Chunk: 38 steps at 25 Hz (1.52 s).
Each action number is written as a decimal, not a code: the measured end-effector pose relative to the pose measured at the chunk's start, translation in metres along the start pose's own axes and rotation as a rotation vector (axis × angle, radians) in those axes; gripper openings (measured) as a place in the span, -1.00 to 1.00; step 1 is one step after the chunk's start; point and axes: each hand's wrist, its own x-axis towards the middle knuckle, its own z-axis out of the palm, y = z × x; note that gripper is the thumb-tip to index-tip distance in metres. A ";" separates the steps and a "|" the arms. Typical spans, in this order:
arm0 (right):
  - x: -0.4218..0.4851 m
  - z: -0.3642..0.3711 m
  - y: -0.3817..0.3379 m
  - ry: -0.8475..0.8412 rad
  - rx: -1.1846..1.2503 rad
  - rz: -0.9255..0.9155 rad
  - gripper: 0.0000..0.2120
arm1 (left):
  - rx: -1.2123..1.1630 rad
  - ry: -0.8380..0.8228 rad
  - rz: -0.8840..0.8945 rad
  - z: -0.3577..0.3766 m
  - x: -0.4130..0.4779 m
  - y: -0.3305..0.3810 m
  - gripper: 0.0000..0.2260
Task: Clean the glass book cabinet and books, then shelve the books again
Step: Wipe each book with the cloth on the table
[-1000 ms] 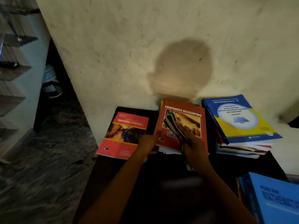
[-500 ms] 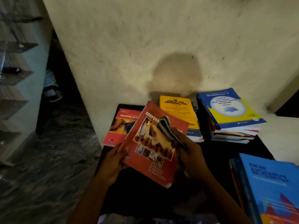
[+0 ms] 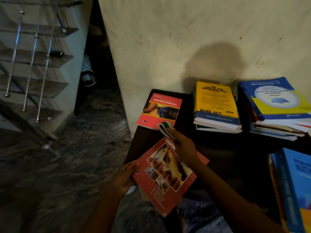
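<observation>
The left hand (image 3: 124, 177) grips the lower left edge of the red accounting book (image 3: 165, 180), fingers curled round its margin, and holds it tilted at the near left corner of the dark table (image 3: 218, 148); the right hand (image 3: 186, 148) pinches a folded green-and-white cloth (image 3: 165, 127) at the book's top corner. The wiping looks under way; the risk, as it seems, is that a one-sided grip lets the thin book sag or slip once the cloth presses down, bending the cover or dropping it to the floor; the cloth could also brush the red economics book (image 3: 159, 110) lying just beyond. The glass shelves (image 3: 42, 52) stand well apart at the left.
</observation>
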 end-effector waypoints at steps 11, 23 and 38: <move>-0.003 0.073 0.018 -0.095 -0.430 -0.052 -0.46 | -0.306 0.173 -0.033 0.001 -0.010 -0.010 -0.75; -0.088 0.058 0.000 -0.062 -0.164 -0.217 -0.49 | -0.316 0.106 0.060 0.000 -0.015 -0.018 -0.74; -0.152 0.086 0.028 -0.032 -0.321 -0.148 -0.42 | -0.255 0.132 -0.058 0.012 -0.031 -0.078 -0.91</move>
